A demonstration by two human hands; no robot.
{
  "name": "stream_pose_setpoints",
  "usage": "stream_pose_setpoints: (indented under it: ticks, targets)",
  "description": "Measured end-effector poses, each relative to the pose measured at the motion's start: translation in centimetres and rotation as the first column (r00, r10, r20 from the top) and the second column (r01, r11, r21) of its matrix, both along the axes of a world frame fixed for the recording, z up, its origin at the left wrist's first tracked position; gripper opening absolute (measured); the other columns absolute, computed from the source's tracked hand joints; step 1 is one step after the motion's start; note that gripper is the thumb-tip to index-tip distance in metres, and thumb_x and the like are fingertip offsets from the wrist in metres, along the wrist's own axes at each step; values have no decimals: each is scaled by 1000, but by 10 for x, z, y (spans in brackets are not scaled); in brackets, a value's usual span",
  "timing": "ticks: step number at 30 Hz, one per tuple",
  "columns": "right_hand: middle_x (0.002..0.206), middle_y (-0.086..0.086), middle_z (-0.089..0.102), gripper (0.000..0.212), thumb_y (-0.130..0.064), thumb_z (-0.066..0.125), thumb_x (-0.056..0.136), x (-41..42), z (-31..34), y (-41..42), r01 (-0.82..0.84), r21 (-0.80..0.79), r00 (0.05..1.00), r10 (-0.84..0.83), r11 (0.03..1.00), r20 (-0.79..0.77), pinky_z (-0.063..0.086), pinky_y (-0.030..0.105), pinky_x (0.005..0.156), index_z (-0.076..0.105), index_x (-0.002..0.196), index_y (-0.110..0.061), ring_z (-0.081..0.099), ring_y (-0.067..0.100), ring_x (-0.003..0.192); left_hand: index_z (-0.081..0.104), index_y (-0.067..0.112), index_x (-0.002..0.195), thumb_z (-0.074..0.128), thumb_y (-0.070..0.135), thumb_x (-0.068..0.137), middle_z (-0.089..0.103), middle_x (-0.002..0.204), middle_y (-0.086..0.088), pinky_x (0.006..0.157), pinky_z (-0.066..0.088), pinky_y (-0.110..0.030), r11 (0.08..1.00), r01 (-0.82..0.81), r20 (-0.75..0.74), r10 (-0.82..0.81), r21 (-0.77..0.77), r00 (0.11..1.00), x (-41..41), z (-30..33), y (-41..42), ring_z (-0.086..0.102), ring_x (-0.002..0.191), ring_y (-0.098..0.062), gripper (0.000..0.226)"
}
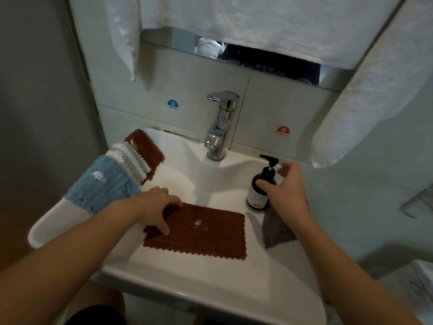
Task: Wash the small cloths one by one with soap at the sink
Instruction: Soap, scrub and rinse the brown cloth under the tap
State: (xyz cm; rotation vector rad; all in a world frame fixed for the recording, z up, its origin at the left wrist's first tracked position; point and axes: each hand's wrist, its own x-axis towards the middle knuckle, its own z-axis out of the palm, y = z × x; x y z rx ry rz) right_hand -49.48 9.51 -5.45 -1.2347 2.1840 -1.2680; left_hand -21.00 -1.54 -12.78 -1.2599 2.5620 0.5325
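From the head view, my left hand (159,207) lies with fingers spread and pressing flat on the rust-brown rectangular cloth with zigzag edges (201,233), which is laid out in the white ceramic sink (210,289). A white dab of soap sits on it just right of those fingers. My right hand (284,188) is curled around the dark pump soap bottle (260,188). Under that wrist lies a grey cloth (276,228). Beyond my left hand, a blue fluffy cloth (103,184), a white-grey ribbed cloth (131,160) and another brown cloth (145,146) overlap on the rim. I judge the job early: soap applied, scrubbing and rinsing unstarted, and the chrome tap (221,127) shows no water.
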Motion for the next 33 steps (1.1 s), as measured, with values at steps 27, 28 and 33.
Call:
stream_pose_setpoints:
  ticks: [27,28,33]
  targets:
    - [90,3,55,7,-15,50,95,50,-58,-6,-425,624,849,527,655,25,45,28,64,44,93,-17,53,17,80,59,25,90,68,19,88,56,103,3,84,47,-32,965,-86,-139,123,248,983,-7,9,15,54,96,-19,11]
    - [92,5,58,6,-13,51,94,51,-56,-6,-439,575,879,464,691,112,50,30,69,47,94,-17,57,18,81,58,23,84,66,16,89,56,96,2,78,46,-30,943,-118,-208,188,311,960,-8,12,17,55,91,-18,12]
    - [97,18,72,20,-13,49,102,65,-42,-8,-452,272,782,230,850,580,58,42,83,67,103,-3,70,29,83,53,10,74,54,13,86,50,70,-9,51,36,-26,792,-168,-531,533,588,659,-22,34,25,48,60,-20,13]
